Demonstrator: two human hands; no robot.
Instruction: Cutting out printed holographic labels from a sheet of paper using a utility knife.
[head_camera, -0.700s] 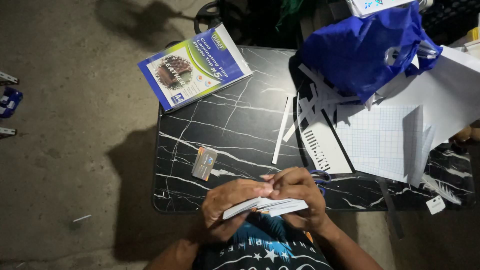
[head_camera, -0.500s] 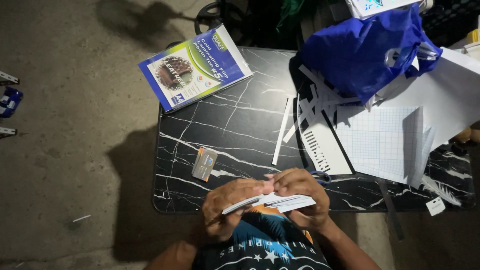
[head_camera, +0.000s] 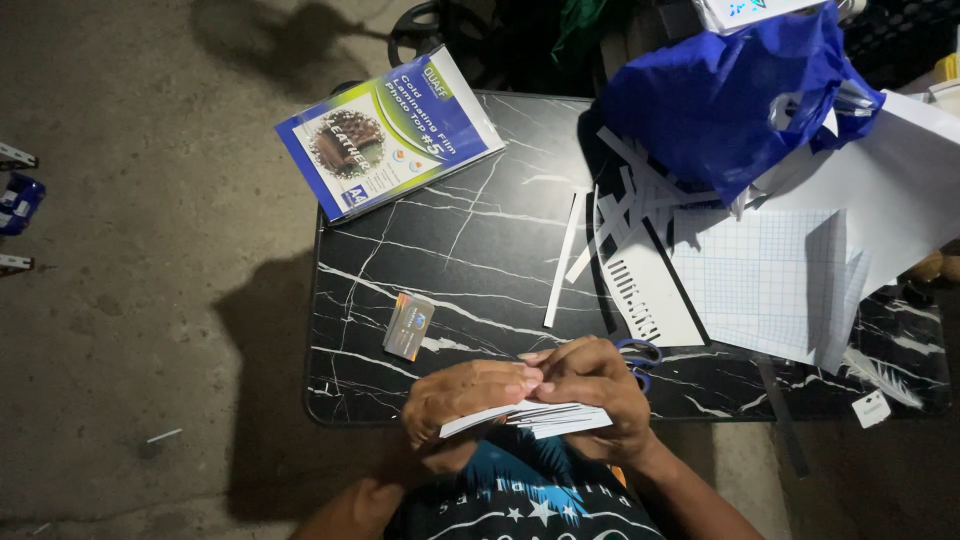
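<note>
**Both hands on a small stack of cards at the table's near edge**

Now the stack of white cards (head_camera: 525, 417) sits pinched between both hands just over the near edge of the black marble table (head_camera: 480, 250). The left hand (head_camera: 468, 395) clasps the stack from its left end, the right hand (head_camera: 598, 390) grips the right end, fingertips meeting on top. To do this well, I'd say: keep the edges squared, thumbs light, so no card slips out. Blue-handled scissors (head_camera: 640, 352) peek out behind the right hand. A single small card (head_camera: 408, 326) lies nearby toward the left edge. Further out, a white strip (head_camera: 561, 265), gridded sheets (head_camera: 770, 280), a blue bag (head_camera: 730, 95) at the far right, a film pack (head_camera: 390, 135) overhanging the far left corner.
</note>
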